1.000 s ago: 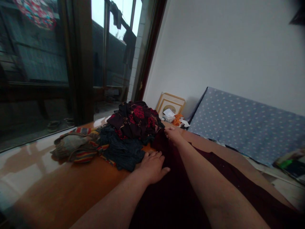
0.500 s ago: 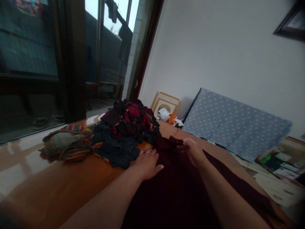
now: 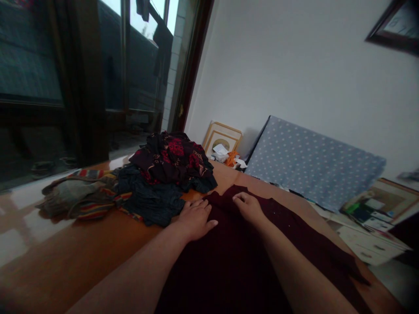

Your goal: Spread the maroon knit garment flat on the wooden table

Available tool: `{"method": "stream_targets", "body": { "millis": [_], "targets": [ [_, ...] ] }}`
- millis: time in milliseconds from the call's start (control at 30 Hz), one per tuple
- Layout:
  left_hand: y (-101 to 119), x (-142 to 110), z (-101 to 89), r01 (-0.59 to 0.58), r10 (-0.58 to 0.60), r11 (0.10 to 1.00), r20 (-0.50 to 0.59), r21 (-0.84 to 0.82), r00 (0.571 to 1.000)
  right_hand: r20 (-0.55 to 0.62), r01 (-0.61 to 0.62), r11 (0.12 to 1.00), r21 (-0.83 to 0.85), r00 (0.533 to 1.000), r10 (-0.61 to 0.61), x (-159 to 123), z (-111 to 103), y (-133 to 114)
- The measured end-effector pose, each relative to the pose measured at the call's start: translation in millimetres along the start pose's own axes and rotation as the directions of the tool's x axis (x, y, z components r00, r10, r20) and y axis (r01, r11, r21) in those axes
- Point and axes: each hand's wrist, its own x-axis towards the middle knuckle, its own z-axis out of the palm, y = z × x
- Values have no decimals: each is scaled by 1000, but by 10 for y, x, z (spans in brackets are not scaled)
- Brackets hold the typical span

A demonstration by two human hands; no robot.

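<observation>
A dark maroon long-sleeved top (image 3: 225,261) lies spread over the table directly in front of me, one sleeve stretching down to the right. My left hand (image 3: 196,219) rests flat on its upper left edge, fingers together and the thumb out to the side. At the neck end, my right hand (image 3: 249,208) has its fingers curled in a pinch on the maroon cloth. The fingertips are partly hidden, so how much fabric they hold does not show. Just beyond my left hand sits a crumpled dark blue garment (image 3: 147,198).
A heaped dark garment with red flowers (image 3: 173,159) tops the pile, beside a striped grey-brown garment (image 3: 81,196). Windows (image 3: 137,65) stand left of the wooden table (image 3: 108,257). A dotted blue cloth (image 3: 314,161), framed pictures (image 3: 222,137) and white drawers (image 3: 363,244) are beyond.
My right hand has shifted slightly left and its fingers have curled in. Cloth right of it now lies more spread out. My left hand stays on the top; the view has turned slightly right.
</observation>
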Motion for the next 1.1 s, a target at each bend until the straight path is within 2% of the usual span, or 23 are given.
{"method": "stream_targets", "body": {
  "millis": [233, 367, 467, 633, 733, 833, 900, 967, 1100],
  "targets": [
    [-14, 11, 25, 4, -4, 1000, 6, -5, 1000, 61, -21, 993, -113, 998, 28, 278, 393, -354],
    [-24, 11, 24, 0, 0, 1000, 13, -12, 1000, 107, -93, 986, -139, 988, 108, 365, 541, -396],
    [-15, 0, 14, -4, 4, 1000, 22, -7, 1000, 162, -98, 988, -123, 980, 117, 385, 579, -396],
    [-5, -6, -23, -14, 14, 1000, -7, -19, 1000, 100, -37, 985, -167, 994, 54, 254, 477, -481],
    [-36, 36, -74, 36, -42, 998, -91, -60, 995, 80, 66, 967, -247, 996, -48, 17, 338, -577],
    [-87, 95, -118, 162, -188, 978, -217, -135, 958, 189, 225, 946, -234, 965, -183, -272, 199, -618],
    [-109, 122, -131, 220, -263, 959, -266, -180, 928, 263, 287, 942, -174, 935, -237, -428, 131, -583],
    [-111, 133, -132, 236, -288, 950, -286, -203, 914, 280, 278, 951, -133, 931, -233, -521, 87, -508],
    [-92, 128, -114, 199, -249, 962, -304, -186, 920, 197, 208, 967, -143, 964, -179, -541, 44, -390]
  ]
}}
